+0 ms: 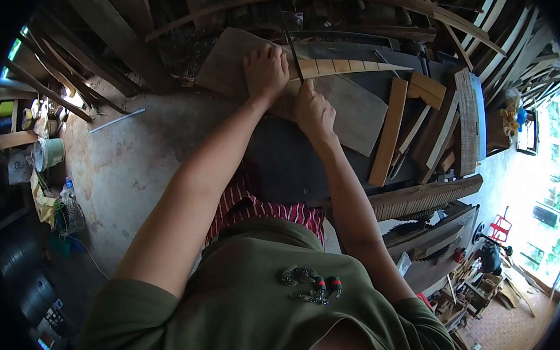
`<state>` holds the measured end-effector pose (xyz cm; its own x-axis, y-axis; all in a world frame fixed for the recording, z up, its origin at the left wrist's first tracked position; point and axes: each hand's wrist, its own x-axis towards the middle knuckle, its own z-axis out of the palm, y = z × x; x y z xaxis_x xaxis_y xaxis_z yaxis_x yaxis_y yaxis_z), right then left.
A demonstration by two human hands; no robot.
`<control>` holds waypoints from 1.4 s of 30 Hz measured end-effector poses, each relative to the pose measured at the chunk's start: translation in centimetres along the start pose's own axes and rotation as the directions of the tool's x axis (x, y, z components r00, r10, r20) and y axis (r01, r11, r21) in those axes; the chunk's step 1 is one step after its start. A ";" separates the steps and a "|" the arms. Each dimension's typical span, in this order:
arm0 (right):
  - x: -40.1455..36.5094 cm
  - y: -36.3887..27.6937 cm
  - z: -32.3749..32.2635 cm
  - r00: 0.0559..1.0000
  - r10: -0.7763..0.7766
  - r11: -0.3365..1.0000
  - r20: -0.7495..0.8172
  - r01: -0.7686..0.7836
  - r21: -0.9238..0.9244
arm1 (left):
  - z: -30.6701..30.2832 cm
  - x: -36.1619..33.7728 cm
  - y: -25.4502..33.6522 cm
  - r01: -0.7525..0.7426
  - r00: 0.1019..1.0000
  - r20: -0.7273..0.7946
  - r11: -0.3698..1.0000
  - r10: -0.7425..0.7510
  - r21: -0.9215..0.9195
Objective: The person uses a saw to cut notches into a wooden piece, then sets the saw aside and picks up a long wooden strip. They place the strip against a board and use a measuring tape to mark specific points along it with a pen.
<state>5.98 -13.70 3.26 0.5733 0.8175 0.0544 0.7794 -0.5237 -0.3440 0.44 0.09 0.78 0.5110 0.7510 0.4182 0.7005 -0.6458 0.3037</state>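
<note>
Head view: left hand (266, 75) lies at the lined strip (337, 66), fingers slightly parted. Right hand (315, 111) curls round a dark tool (292, 51).

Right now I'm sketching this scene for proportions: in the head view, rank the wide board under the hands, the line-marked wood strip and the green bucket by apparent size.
1. Wide board, partly covered
2. Line-marked wood strip
3. Green bucket, seemingly farther away
</note>
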 end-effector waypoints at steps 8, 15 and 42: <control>-4.1 -0.5 -2.9 0.972 0.119 0.992 0.202 -0.109 -0.061 | -0.4 0.1 0.0 0.006 0.998 0.056 1.000 -0.006 -0.009; 1.8 -1.3 -0.9 0.993 0.065 0.998 0.099 -0.067 0.013 | -1.0 0.5 0.2 -0.018 0.997 0.072 0.999 0.015 0.048; 0.8 -0.6 -0.8 0.997 0.054 0.998 0.050 -0.057 0.040 | 0.1 0.4 0.1 -0.039 0.998 0.053 0.999 0.037 0.020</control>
<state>6.16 -12.95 4.21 0.6015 0.7988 -0.0115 0.7349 -0.5590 -0.3840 0.76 0.38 0.93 0.5628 0.7325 0.3830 0.6903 -0.6714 0.2698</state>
